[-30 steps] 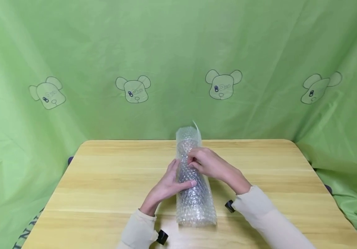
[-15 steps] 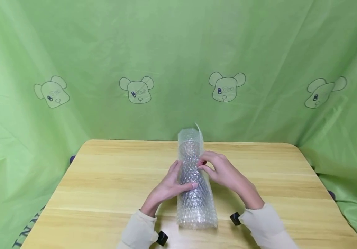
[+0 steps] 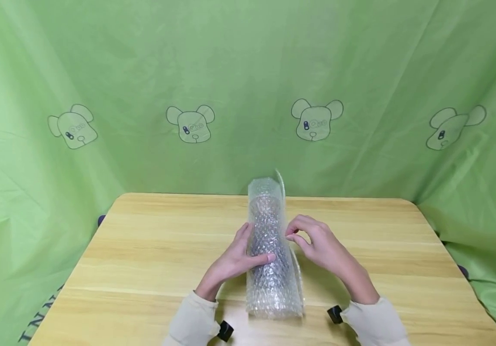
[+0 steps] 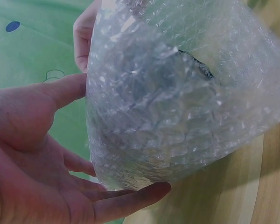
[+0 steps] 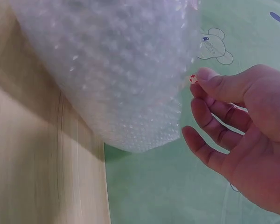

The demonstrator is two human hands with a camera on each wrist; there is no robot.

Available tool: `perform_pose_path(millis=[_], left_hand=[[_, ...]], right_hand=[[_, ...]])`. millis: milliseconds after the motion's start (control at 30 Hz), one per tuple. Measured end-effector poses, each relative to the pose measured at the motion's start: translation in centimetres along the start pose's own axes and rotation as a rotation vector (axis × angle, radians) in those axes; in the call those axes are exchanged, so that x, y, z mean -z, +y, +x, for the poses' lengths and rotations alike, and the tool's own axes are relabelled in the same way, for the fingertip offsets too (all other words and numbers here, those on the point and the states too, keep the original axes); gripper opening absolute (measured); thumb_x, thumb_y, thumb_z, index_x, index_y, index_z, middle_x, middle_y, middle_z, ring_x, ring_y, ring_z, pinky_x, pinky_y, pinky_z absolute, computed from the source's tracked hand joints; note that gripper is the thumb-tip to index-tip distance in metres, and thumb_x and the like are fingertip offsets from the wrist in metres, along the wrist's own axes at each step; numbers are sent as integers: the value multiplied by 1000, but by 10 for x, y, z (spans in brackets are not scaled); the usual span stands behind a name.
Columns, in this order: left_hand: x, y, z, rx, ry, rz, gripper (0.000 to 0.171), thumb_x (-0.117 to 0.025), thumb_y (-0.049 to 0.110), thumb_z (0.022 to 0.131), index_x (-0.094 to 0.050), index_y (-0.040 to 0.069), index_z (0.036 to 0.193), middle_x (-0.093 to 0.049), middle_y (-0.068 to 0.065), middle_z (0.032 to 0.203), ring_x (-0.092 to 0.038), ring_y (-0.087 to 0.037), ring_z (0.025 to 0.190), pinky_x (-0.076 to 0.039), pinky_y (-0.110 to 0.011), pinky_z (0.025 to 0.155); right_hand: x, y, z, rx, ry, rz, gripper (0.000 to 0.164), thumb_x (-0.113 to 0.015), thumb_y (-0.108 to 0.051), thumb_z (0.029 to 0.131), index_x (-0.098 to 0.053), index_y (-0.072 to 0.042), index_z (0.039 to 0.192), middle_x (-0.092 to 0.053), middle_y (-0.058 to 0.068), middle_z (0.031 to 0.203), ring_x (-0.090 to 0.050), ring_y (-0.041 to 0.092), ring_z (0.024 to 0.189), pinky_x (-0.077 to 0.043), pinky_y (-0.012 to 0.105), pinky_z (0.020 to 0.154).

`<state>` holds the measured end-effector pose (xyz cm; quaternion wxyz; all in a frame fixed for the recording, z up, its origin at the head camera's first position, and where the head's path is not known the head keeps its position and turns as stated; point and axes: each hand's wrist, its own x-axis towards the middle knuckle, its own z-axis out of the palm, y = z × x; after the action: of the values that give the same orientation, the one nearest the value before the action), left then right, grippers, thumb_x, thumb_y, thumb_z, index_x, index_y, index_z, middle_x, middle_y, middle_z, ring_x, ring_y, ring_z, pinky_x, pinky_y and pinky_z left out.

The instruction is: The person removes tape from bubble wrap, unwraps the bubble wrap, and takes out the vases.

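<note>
A long roll of bubble wrap point(image 3: 266, 283) lies on the table, pointing away from me, with a dark object showing through its layers. My left hand point(image 3: 237, 257) holds it from the left, thumb across the top and fingers down the side; the left wrist view has the thumb and fingers against the bubble wrap point(image 4: 168, 121). On the right, my right hand point(image 3: 317, 240) pinches the wrap's loose edge between thumb and index finger. In the right wrist view a small red-and-white bit point(image 5: 193, 79) shows at those fingertips, and the other fingers are loosely curved.
The wooden table point(image 3: 157, 230) has rounded far corners. Behind it and at both sides hangs a green curtain point(image 3: 248, 62) with printed bear heads. A black wrist camera point(image 3: 225, 331) sits at the left sleeve, another black wrist camera point(image 3: 335, 315) at the right.
My right hand has moved right and a little toward me, from the top of the roll to beyond its right side. The wrap's edge now stands away from the roll. The left hand keeps its hold.
</note>
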<state>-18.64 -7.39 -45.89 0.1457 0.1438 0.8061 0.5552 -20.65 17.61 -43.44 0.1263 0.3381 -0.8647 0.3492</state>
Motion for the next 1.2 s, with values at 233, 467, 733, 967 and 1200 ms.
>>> perform_pose_path(millis=[233, 467, 733, 967, 1200], left_hand=[[-1, 1, 0, 19, -2, 36, 114, -80, 45, 87, -8, 0, 163, 1, -23, 170, -10, -44, 154, -15, -62, 122], [-2, -1, -1, 32, -13, 45, 113, -79, 47, 88, -8, 0, 163, 0, -21, 170, -9, -42, 154, -14, -61, 122], [-1, -1, -2, 32, -20, 25, 113, -78, 47, 88, -7, 1, 164, 1, -19, 170, -5, -38, 156, -10, -58, 124], [3, -2, 0, 23, -42, 1, 114, -79, 45, 88, -6, 1, 164, -1, -20, 170, -5, -36, 156, -9, -56, 125], [7, -6, 0, 47, -64, -31, 112, -81, 43, 87, -9, 11, 166, -4, -16, 171, -8, -37, 156, -11, -59, 124]], right_hand=[[12, 8, -14, -9, 42, -54, 19, -78, 2, 87, -70, -15, 92, -69, -8, 93, -65, 10, 90, -61, 35, 80], [22, 22, -32, -48, 53, -83, 18, -79, 3, 86, -71, -12, 90, -69, -8, 91, -66, 10, 88, -61, 39, 80], [32, 33, -39, -86, -4, -77, 16, -77, 4, 87, -72, -11, 90, -70, -3, 89, -66, 12, 85, -62, 43, 77], [40, 34, -43, -129, -15, -78, 17, -77, 3, 88, -72, -13, 90, -70, -9, 90, -66, 13, 87, -61, 43, 79], [45, 36, -49, -196, -52, -77, 15, -76, 1, 89, -71, -13, 90, -69, -9, 91, -67, 15, 89, -61, 43, 82]])
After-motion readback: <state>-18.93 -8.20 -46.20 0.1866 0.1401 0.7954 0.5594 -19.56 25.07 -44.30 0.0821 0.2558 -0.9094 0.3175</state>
